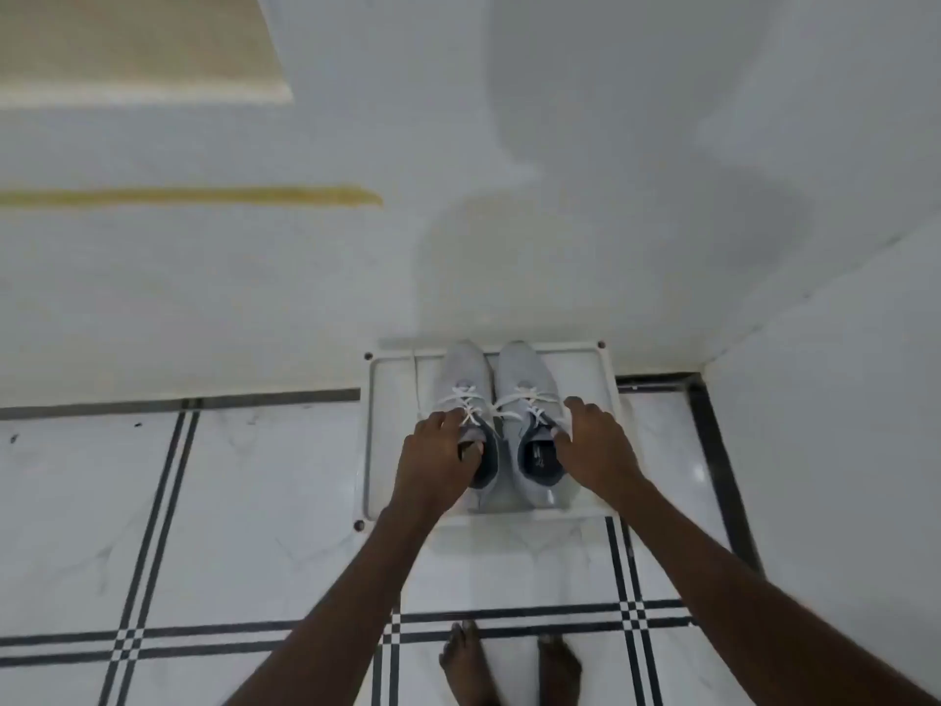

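Bare feet [466, 664] on tiled floor [229, 501] — left hand [443, 450] grips left sneaker [461, 369] by its collar, right hand [590, 440] pinches right sneaker [519, 369] likewise — pair touching, on white tray [374, 425].

Home corner (tiled floor [254, 501], shoes [517, 369])

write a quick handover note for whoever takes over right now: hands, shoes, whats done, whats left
Left hand: grips the left shoe at its collar, fingers in the opening.
Right hand: holds the right shoe at its collar, thumb at the opening.
Shoes: side by side on the white tray by the wall, toes toward the wall, laced.
Done: both shoes sit paired on the tray.
Left: unclear whether they are being set down or picked up; probably either release both or lift them together.
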A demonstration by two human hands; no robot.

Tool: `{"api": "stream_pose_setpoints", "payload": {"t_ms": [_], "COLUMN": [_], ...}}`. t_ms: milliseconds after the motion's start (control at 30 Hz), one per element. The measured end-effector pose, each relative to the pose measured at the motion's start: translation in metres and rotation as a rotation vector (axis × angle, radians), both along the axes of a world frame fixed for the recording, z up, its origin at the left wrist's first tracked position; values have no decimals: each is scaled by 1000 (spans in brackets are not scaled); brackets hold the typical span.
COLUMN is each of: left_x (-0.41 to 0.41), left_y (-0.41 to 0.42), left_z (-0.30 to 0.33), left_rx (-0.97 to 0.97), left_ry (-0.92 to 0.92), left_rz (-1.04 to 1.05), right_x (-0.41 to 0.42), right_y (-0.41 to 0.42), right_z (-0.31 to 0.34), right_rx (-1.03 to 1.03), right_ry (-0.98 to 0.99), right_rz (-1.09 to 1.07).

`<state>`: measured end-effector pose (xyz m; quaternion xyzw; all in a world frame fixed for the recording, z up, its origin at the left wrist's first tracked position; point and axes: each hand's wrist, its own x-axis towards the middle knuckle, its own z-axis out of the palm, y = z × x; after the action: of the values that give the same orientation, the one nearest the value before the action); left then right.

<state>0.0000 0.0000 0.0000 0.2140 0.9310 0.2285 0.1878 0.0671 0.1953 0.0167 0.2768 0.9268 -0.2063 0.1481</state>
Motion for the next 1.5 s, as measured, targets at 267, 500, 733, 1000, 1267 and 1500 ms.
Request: {"api": "stream_pose_setpoints", "payload": {"t_ms": [267,500,733,1000,1267,1500], "left_x": [-22,-34,-2,81,190,299], "left_y": [23,27,18,-17,-69,-126], "left_z": [-130,-161,-125,-84,-79,-139], "left_rx": [-39,-193,-119,2,-8,4], "left_ry": [-64,37,29,71,71,0], "left_rz": [163,219,315,355,305,332], "right_x": [-20,-26,-3,67,186,295], "right_y": [18,30,28,5,-53,-109], "right_z": [-139,-174,-141,-99,-99,-161], "right_rx": [-86,-5,-26,-22,-29,-77], "right_ry": [-88,-40,-10,89,94,74], "right_rz": [-180,-192,-180,-142,-177,-204]}}
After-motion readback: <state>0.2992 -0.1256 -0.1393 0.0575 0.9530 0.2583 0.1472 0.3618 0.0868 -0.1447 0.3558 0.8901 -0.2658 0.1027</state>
